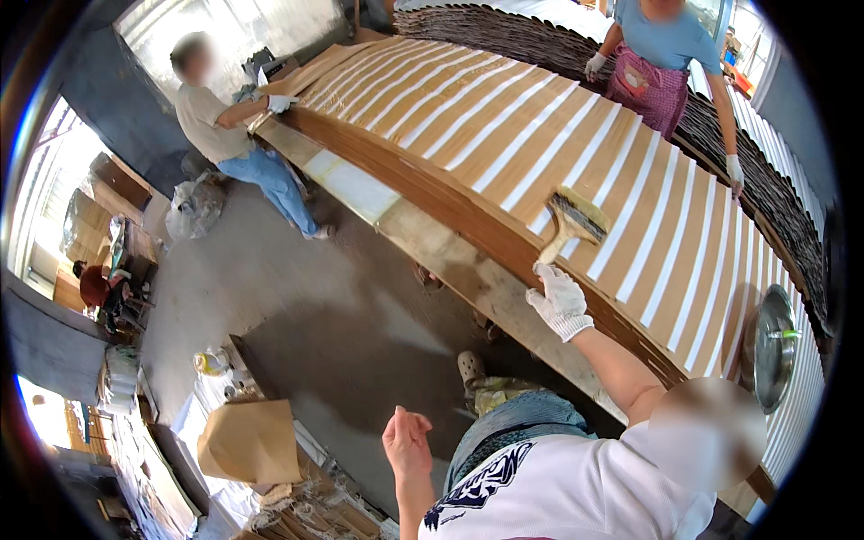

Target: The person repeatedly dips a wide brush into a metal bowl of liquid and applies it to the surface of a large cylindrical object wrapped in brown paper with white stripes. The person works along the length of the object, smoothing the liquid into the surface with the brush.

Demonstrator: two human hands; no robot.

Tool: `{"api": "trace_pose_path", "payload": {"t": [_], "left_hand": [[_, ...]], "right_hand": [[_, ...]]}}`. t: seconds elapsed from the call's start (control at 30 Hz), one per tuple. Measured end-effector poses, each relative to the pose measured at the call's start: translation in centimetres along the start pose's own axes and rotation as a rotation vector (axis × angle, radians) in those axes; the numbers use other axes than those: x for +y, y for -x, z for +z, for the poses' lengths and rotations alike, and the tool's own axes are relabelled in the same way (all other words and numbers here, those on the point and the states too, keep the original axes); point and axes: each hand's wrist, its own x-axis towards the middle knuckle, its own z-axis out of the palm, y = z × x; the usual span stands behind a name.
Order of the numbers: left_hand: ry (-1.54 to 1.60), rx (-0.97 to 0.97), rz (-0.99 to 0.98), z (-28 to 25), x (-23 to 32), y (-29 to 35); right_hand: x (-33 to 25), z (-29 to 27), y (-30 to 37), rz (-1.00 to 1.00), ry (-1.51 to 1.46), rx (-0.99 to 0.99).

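Note:
My right hand [560,304], in a white knit glove, grips the wooden handle end of a wide flat brush [560,238]. The dark bristles rest on a long spread of overlapping brown sheets with white stripes [540,139], near its front edge. The spread lies on a long workbench whose lower ledge [450,247] runs along the near side. My left hand [409,441] is bare, raised at my side away from the bench, its fingers loosely bent with nothing in them.
A round metal basin [772,346] stands on the bench at right. Two co-workers in gloves touch the spread, one at the far left end [202,117], one across the bench [661,54]. Behind lie layered dark sheets [504,36]. Brown cardboard [252,441] sits on a pile at lower left.

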Motion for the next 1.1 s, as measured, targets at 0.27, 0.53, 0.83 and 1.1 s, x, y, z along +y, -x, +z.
{"api": "trace_pose_path", "payload": {"t": [0.27,0.53,0.83,1.1], "left_hand": [[-0.300,-0.074,-0.087,7.7,4.3,-13.4],[-0.605,-0.470,-0.160,15.2,2.2,-25.2],[-0.770,-1.002,-0.109,24.2,-4.2,-37.0],[-1.330,-0.986,0.899,29.7,-3.1,-48.8]], "right_hand": [[0.7,0.0,-6.1,0.185,0.247,-0.131],[1.3,1.6,-6.7,0.252,0.183,-0.002],[-0.4,2.4,-7.5,0.283,0.239,0.121],[1.3,-5.5,-9.7,0.366,-0.143,0.348]]}}
